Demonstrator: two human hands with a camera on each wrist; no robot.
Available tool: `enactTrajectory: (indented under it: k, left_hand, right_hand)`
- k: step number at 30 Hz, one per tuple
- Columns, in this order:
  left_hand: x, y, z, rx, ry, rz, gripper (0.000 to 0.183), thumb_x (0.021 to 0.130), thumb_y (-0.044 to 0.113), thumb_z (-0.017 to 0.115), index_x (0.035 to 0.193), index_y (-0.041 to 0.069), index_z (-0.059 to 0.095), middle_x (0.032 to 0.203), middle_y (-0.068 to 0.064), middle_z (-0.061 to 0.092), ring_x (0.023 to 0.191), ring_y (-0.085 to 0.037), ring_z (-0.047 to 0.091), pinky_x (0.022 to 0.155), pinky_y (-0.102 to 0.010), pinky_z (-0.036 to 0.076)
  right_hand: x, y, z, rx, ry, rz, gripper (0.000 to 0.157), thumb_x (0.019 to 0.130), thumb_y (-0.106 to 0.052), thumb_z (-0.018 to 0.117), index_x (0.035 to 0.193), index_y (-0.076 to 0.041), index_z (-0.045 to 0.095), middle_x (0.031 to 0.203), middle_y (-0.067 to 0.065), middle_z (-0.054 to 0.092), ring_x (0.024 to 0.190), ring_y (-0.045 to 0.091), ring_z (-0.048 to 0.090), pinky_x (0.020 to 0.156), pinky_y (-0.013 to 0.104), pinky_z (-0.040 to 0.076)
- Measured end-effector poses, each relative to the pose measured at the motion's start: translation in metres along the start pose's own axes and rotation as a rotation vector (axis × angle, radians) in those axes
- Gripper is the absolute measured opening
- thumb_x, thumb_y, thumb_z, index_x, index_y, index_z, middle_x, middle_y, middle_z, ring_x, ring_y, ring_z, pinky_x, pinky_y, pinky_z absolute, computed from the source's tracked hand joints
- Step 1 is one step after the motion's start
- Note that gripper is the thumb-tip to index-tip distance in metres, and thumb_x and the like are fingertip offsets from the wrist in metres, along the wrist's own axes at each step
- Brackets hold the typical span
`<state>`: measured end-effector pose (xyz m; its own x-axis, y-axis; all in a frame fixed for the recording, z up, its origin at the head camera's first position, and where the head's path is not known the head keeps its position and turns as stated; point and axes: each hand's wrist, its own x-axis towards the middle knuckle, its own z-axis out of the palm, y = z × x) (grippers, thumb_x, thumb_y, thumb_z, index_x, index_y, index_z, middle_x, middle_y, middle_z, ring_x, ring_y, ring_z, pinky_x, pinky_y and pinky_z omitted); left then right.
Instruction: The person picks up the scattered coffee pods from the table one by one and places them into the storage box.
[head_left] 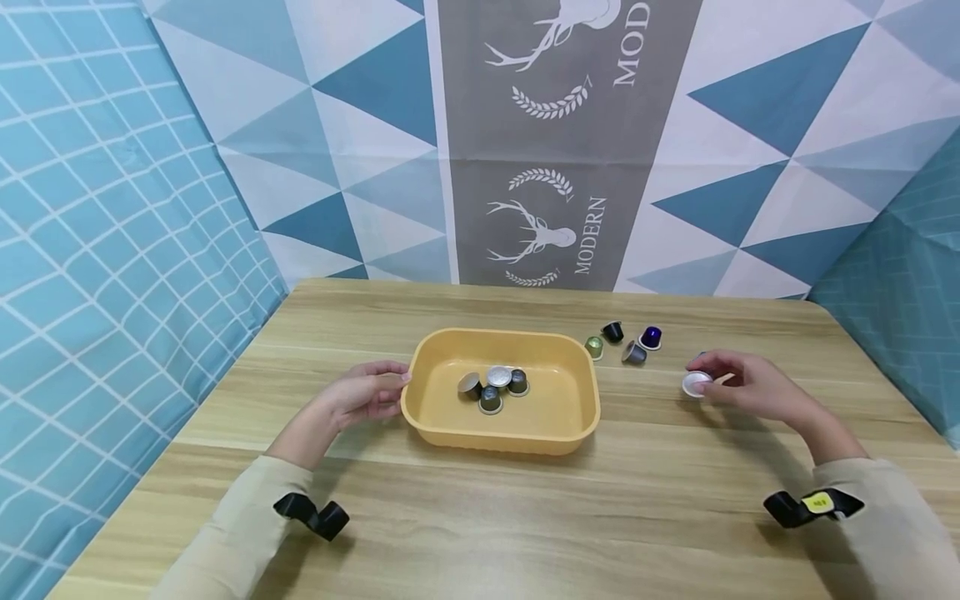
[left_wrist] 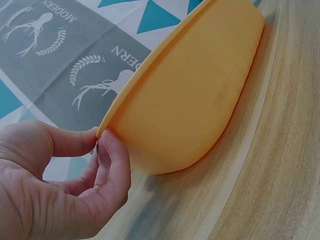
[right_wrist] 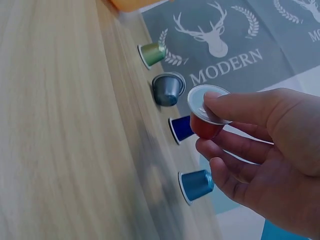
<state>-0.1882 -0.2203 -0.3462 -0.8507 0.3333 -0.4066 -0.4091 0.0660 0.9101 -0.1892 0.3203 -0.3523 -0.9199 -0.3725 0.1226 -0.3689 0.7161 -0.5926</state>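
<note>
My left hand [head_left: 367,392] pinches the rim of a yellow plastic basin [head_left: 502,437] at its left end, thumb on top and fingers under the lip, as the left wrist view [left_wrist: 75,180] also shows. Inside the basin lie several coffee capsules [head_left: 490,398], dark ones and one with its silver lid up. Over the table at the right, my right hand [head_left: 753,387] holds a red coffee capsule [right_wrist: 206,129] between thumb and fingers, its silver lid facing up. A teal capsule [right_wrist: 196,185] stands on the table just beyond those fingers, mostly hidden in the head view.
Right of the basin, a green capsule [head_left: 594,347], a black one [head_left: 612,332], a grey one [head_left: 634,353] and a dark blue one [head_left: 651,337] sit close together on the wooden table [head_left: 480,517]. Patterned cloth [head_left: 382,167] hangs behind the table.
</note>
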Motion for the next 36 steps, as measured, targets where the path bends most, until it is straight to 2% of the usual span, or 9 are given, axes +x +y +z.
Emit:
enactTrajectory:
  k: [5,11,21,28,36]
  left_hand:
    - [0.000,0.000,0.000,-0.002,0.007,-0.005,0.040,0.098,0.013,0.052,0.131,-0.003,0.037,0.082,0.006,0.065,0.073,-0.002,0.062,0.064,-0.016,0.054]
    - [-0.001,-0.002,0.000,-0.017,-0.002,0.003,0.036,0.098,0.011,0.051,0.128,-0.003,0.038,0.081,0.005,0.064,0.073,-0.002,0.062,0.064,-0.016,0.054]
    - [-0.001,-0.001,0.000,-0.021,0.003,0.006,0.036,0.098,0.011,0.051,0.128,-0.003,0.038,0.081,0.006,0.065,0.073,-0.002,0.062,0.064,-0.016,0.054]
    - [-0.002,0.000,0.000,-0.009,0.009,0.004,0.035,0.098,0.012,0.052,0.127,-0.002,0.039,0.082,0.005,0.065,0.074,-0.003,0.063,0.064,-0.016,0.054]
    - [0.000,0.000,0.000,-0.009,0.019,-0.001,0.038,0.097,0.011,0.052,0.129,-0.003,0.037,0.082,0.005,0.066,0.075,-0.003,0.063,0.065,-0.016,0.055]
  right_hand:
    - [0.004,-0.006,0.003,0.014,0.026,-0.001,0.030,0.090,-0.010,0.066,0.117,0.001,0.060,0.102,0.014,0.065,0.081,-0.006,0.055,0.067,0.017,0.051]
    - [0.006,-0.013,0.008,0.003,0.095,0.001,0.028,0.089,-0.013,0.068,0.114,-0.002,0.062,0.097,0.009,0.065,0.078,-0.003,0.055,0.066,0.017,0.050]
    - [0.011,-0.024,0.015,-0.049,0.188,-0.054,0.024,0.088,-0.017,0.070,0.110,-0.008,0.064,0.096,0.006,0.066,0.080,-0.002,0.055,0.070,0.011,0.048]
    - [0.018,-0.031,0.016,-0.020,0.188,-0.094,0.025,0.088,-0.015,0.069,0.111,-0.007,0.065,0.097,0.007,0.067,0.081,-0.006,0.053,0.068,0.013,0.048]
    - [0.028,-0.043,0.015,-0.012,0.125,-0.102,0.028,0.088,-0.016,0.069,0.115,-0.007,0.064,0.102,0.007,0.067,0.083,-0.005,0.054,0.070,0.016,0.051]
